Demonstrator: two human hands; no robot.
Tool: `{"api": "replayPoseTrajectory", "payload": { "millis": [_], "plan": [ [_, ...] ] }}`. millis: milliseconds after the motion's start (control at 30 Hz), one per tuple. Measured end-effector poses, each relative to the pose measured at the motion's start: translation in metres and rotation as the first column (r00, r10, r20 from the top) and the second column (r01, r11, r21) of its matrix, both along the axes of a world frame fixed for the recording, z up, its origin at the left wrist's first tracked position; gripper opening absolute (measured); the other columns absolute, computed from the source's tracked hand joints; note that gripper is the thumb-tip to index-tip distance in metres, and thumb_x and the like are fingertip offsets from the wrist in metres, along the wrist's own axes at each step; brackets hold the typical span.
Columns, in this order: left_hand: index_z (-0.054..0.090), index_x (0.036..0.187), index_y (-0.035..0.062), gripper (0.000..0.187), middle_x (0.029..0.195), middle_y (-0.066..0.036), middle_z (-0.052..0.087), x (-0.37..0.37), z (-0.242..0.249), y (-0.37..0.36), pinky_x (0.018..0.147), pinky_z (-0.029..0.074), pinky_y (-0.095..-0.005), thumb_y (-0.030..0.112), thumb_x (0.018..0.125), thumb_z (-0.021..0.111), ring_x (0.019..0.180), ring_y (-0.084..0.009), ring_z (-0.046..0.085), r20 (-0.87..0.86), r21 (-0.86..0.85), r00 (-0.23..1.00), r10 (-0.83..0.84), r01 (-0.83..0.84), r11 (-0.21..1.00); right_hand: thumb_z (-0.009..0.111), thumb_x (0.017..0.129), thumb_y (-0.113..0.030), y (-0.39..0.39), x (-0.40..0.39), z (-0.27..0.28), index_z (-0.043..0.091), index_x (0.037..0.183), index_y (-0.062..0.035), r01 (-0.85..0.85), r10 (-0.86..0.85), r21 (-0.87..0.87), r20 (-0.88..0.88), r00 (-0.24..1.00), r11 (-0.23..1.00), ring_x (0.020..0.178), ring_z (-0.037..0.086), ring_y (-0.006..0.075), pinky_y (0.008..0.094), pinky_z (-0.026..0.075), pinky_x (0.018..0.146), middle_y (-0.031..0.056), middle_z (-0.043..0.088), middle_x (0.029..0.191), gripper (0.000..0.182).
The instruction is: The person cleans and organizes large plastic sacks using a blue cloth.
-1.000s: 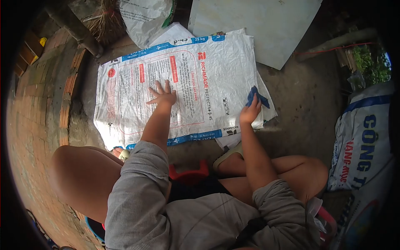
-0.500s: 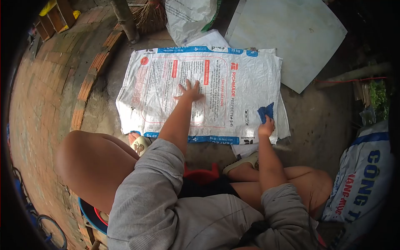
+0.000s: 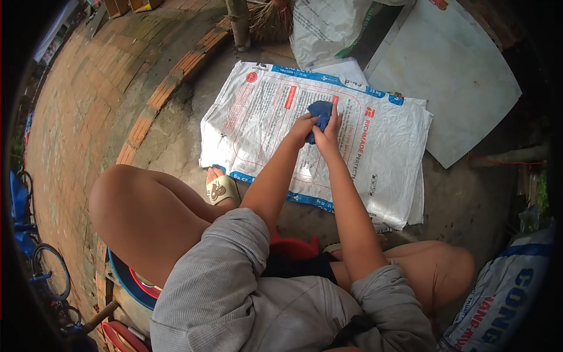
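Observation:
A dark blue cloth [image 3: 320, 110] is bunched between my two hands, over the upper middle of a white printed woven sack [image 3: 264, 100]. My left hand [image 3: 302, 127] has its fingers curled on the cloth's left side. On the other side, my right hand [image 3: 329, 128] grips the cloth with one finger stretched up along it. The sack lies flat on the ground, with blue bands on its long edges and red and black print. Whether the cloth touches the sack is hard to tell.
A pale board [image 3: 451, 82] lies beyond the sack at the right. A broom [image 3: 271, 22], a wooden post [image 3: 238, 23] and another white bag [image 3: 325, 29] stand at the back. A row of bricks [image 3: 153, 97] edges the ground left. A printed bag [image 3: 498, 299] sits lower right.
My right hand has brought the blue cloth from the sack's right end towards its middle. My left hand, earlier spread flat on the sack, now holds the cloth too. The view has shifted.

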State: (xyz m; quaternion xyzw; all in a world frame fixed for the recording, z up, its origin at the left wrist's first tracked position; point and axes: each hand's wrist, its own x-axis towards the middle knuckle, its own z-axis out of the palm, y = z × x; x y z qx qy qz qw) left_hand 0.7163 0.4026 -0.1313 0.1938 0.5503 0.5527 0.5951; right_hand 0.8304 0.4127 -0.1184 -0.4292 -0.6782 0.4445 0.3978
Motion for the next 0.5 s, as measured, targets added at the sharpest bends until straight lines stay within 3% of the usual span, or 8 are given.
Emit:
{"api": "replayPoseTrajectory", "payload": {
  "millis": [133,200,233,267,333,400,467,500],
  "plan": [
    [0.061,0.116,-0.0028,0.04,0.107,-0.02,0.068,-0.09,0.005,-0.017,0.084,0.05,-0.0358,0.023,0.086,0.066,0.097,-0.0301,0.067,-0.752,0.08,0.593,0.287,-0.351,0.933,0.077,0.077,-0.034,0.0,-0.022,-0.029,0.003,0.155,-0.0235,-0.242,0.253,-0.096,0.137,0.958,0.966,0.142,0.005,0.0541,0.0523,0.018,0.115,0.0428,-0.002,0.149,0.108],
    [0.059,0.122,-0.0014,0.047,0.112,-0.022,0.066,-0.121,0.026,-0.038,0.089,0.048,-0.0378,0.026,0.085,0.067,0.104,-0.0343,0.065,-0.679,0.153,0.649,0.343,-0.333,0.931,0.075,0.077,-0.042,-0.012,-0.026,-0.041,0.003,0.155,-0.0263,-0.186,0.233,-0.227,0.204,0.951,0.956,0.142,0.007,0.0542,0.0528,0.02,0.114,0.0408,0.0,0.151,0.107],
    [0.06,0.12,-0.0011,0.048,0.11,-0.02,0.068,-0.135,0.021,-0.045,0.089,0.048,-0.036,0.029,0.084,0.068,0.103,-0.0331,0.065,-0.734,0.059,0.64,0.225,-0.27,0.961,0.07,0.08,-0.048,-0.021,-0.022,-0.043,0.004,0.154,-0.0301,-0.131,0.203,-0.205,0.385,0.9,0.97,0.142,0.01,0.0531,0.0628,0.019,0.111,0.0342,0.002,0.154,0.101],
    [0.051,0.135,0.0072,0.068,0.127,-0.022,0.06,-0.158,0.002,-0.049,0.096,0.045,-0.0472,0.042,0.08,0.071,0.115,-0.0359,0.059,-0.753,-0.13,0.656,-0.058,-0.061,0.99,0.064,0.084,-0.049,-0.028,-0.015,-0.044,0.007,0.154,-0.0317,-0.083,0.215,-0.243,0.591,0.778,0.966,0.143,0.01,0.0497,0.0684,0.015,0.109,0.0287,0.003,0.157,0.093],
    [0.033,0.149,0.0239,0.091,0.149,-0.021,0.037,-0.133,0.044,-0.074,0.101,0.03,-0.0705,0.056,0.073,0.073,0.136,-0.0418,0.037,-0.699,-0.679,0.308,-0.646,-0.001,0.734,0.053,0.091,-0.051,-0.05,0.008,-0.056,0.013,0.154,-0.0329,-0.103,0.203,-0.175,0.826,0.525,0.979,0.146,0.006,0.0425,0.0764,0.007,0.104,0.0196,0.005,0.16,0.077],
    [0.021,0.152,0.0357,0.102,0.158,-0.02,0.016,-0.084,0.079,-0.103,0.101,0.009,-0.0792,0.07,0.068,0.069,0.145,-0.0439,0.013,-0.66,-0.72,-0.098,-0.745,-0.199,0.664,0.046,0.094,-0.05,-0.059,0.02,-0.078,0.016,0.154,-0.0324,-0.193,0.171,-0.091,0.875,0.453,0.977,0.147,0.003,0.0386,0.0788,0.002,0.102,0.0158,0.005,0.161,0.069],
    [0.026,0.15,0.0399,0.098,0.161,-0.016,0.001,-0.068,0.035,-0.117,0.089,0.005,-0.0873,0.073,0.067,0.067,0.146,-0.0463,0.002,-0.699,-0.714,-0.037,-0.714,-0.005,0.7,0.04,0.097,-0.05,-0.063,0.017,-0.086,0.021,0.153,-0.0302,-0.169,0.073,0.01,0.877,0.476,0.986,0.148,-0.002,0.0348,0.0761,-0.002,0.104,0.0147,0.005,0.161,0.063],
    [0.028,0.149,0.0412,0.092,0.161,-0.016,0.006,-0.053,0.014,-0.129,0.092,0.006,-0.0855,0.071,0.07,0.065,0.146,-0.0446,0.006,-0.722,-0.688,-0.151,-0.675,0.048,0.724,0.04,0.097,-0.05,-0.064,0.014,-0.087,0.021,0.153,-0.0302,-0.169,0.081,0.002,0.872,0.482,0.986,0.148,-0.002,0.0348,0.0761,-0.002,0.104,0.0147,0.005,0.161,0.063]
  ]
}}
